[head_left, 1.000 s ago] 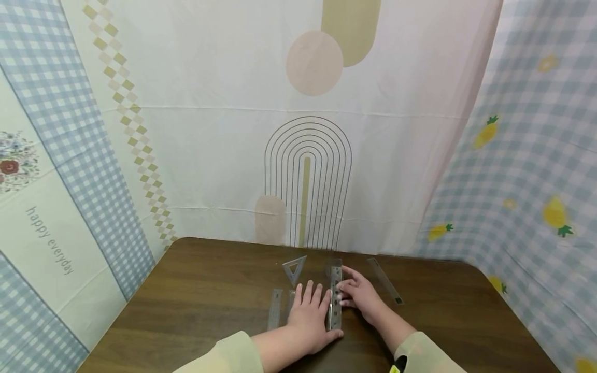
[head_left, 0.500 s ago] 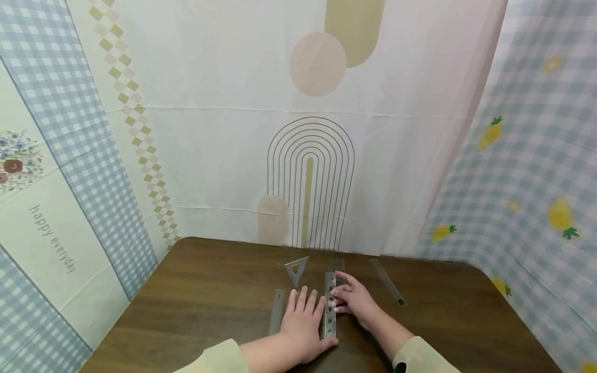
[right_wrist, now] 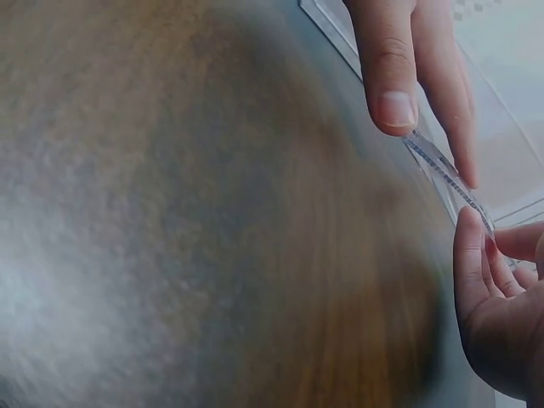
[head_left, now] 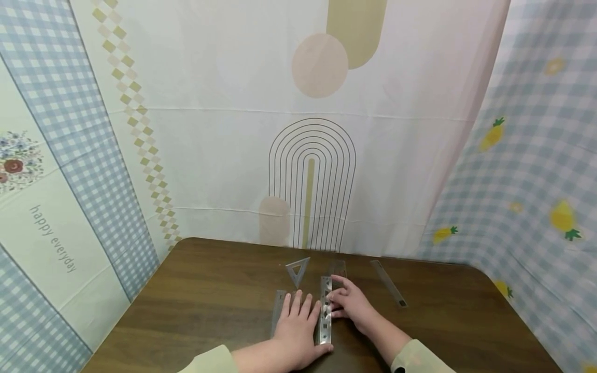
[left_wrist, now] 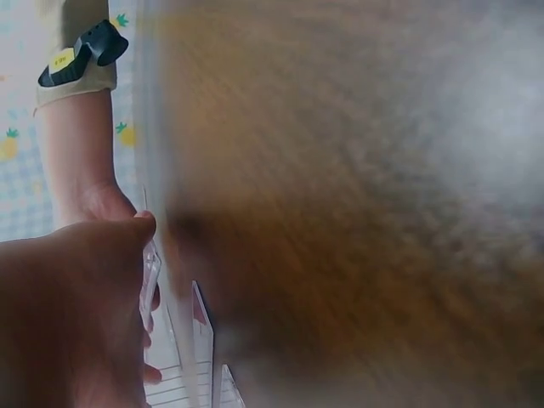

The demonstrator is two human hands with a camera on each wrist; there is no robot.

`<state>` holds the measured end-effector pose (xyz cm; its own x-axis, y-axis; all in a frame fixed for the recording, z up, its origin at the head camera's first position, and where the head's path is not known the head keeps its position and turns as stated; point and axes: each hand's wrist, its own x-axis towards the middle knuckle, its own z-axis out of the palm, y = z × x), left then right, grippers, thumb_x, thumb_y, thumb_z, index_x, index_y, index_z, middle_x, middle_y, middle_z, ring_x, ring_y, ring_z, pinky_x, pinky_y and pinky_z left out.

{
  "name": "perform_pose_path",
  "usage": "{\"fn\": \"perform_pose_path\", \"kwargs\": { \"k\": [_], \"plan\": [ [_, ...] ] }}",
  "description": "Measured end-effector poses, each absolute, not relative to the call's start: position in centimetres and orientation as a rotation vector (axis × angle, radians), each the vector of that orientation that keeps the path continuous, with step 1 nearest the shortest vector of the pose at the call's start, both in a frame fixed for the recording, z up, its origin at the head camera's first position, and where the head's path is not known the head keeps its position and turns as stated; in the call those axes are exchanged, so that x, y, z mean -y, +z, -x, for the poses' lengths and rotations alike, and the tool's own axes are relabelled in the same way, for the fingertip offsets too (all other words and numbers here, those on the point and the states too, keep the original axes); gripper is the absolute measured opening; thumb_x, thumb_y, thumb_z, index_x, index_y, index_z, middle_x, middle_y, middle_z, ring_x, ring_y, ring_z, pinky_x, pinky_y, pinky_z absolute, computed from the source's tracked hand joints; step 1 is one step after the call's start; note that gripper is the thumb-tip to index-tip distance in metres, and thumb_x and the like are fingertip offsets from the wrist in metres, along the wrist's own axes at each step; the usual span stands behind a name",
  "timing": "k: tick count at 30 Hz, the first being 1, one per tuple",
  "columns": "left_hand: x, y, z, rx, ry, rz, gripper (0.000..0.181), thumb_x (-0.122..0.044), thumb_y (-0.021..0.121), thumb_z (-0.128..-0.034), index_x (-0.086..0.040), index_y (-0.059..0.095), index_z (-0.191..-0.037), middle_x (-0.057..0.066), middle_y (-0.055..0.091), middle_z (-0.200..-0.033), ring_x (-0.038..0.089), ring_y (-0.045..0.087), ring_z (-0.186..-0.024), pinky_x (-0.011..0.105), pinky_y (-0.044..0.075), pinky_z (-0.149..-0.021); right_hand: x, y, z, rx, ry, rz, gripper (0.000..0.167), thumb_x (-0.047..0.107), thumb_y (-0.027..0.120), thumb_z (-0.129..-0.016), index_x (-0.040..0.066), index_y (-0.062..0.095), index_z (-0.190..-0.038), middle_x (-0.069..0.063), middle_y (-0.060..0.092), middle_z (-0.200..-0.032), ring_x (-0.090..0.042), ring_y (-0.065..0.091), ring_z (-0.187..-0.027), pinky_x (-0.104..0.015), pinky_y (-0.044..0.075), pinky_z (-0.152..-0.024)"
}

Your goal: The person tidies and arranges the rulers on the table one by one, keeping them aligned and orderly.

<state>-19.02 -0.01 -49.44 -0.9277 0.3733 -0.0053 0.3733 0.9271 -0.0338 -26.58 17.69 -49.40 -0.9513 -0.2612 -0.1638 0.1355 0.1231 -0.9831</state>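
A clear ruler (head_left: pixel 325 326) with cut-out shapes stands between my hands, tilted on its edge in the right wrist view. My left hand (head_left: pixel 296 329) lies palm down with spread, straight fingers, its thumb touching the ruler's near end. On the other side, my right hand (head_left: pixel 353 305) pinches the ruler's right edge between thumb and fingers. Partly hidden beneath the left hand is another clear ruler (head_left: pixel 279 300). A clear set square (head_left: pixel 303 268) lies just beyond the fingertips. Behind the held ruler sits a further clear piece (head_left: pixel 341 268), its shape partly covered.
To the right, a separate clear ruler (head_left: pixel 389 284) lies aslant on the brown wooden table (head_left: pixel 186 300). Patterned cloth hangings (head_left: pixel 224 155) close off the back and both sides. A black wrist device (left_wrist: pixel 102 42) sits on the right sleeve.
The held ruler has shifted left and towards me, with both hands moving along with it. The left hand now covers more of the left ruler. The set square stays put.
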Motion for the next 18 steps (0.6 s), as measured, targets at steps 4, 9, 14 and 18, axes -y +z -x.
{"fn": "perform_pose_path", "kwargs": {
  "k": [4,9,14,18],
  "plan": [
    [0.3,-49.4,18.5,3.046,0.112,0.605,0.101,-0.088,0.036,-0.0810,-0.019,0.037,-0.155,0.009,0.033,-0.159,0.036,0.018,-0.149,0.057,0.013,-0.117,-17.4,-49.6,26.3,-2.105,-1.893,0.152,0.060,0.000,0.055,-0.097,0.000,0.031,-0.151,-0.015,0.064,-0.104,-0.019,0.063,-0.077,-0.035,0.058,-0.066],
    [0.6,-49.4,18.0,3.040,0.150,0.619,0.101,-0.088,0.037,-0.0806,-0.019,0.040,-0.153,0.008,0.035,-0.158,0.036,0.019,-0.149,0.056,0.015,-0.117,-17.0,-49.9,26.2,-2.111,-1.860,0.170,0.059,-0.001,0.054,-0.097,0.000,0.031,-0.151,-0.014,0.064,-0.100,-0.019,0.064,-0.077,-0.035,0.058,-0.066],
    [0.8,-49.2,17.7,3.061,0.152,0.638,0.099,-0.088,0.037,-0.0806,-0.019,0.042,-0.152,0.008,0.035,-0.158,0.036,0.018,-0.149,0.056,0.014,-0.117,-16.6,-50.1,25.8,-2.136,-1.823,0.175,0.059,0.000,0.054,-0.097,-0.001,0.030,-0.151,-0.013,0.064,-0.098,-0.019,0.064,-0.074,-0.035,0.058,-0.063],
    [1.0,-49.1,17.4,3.073,0.140,0.648,0.099,-0.088,0.038,-0.0805,-0.018,0.044,-0.151,0.007,0.037,-0.157,0.036,0.020,-0.148,0.056,0.016,-0.117,-16.3,-49.8,25.4,-2.151,-1.796,0.187,0.059,-0.001,0.053,-0.096,-0.003,0.030,-0.150,-0.015,0.064,-0.098,-0.020,0.064,-0.072,-0.036,0.058,-0.062]
  ]
}}
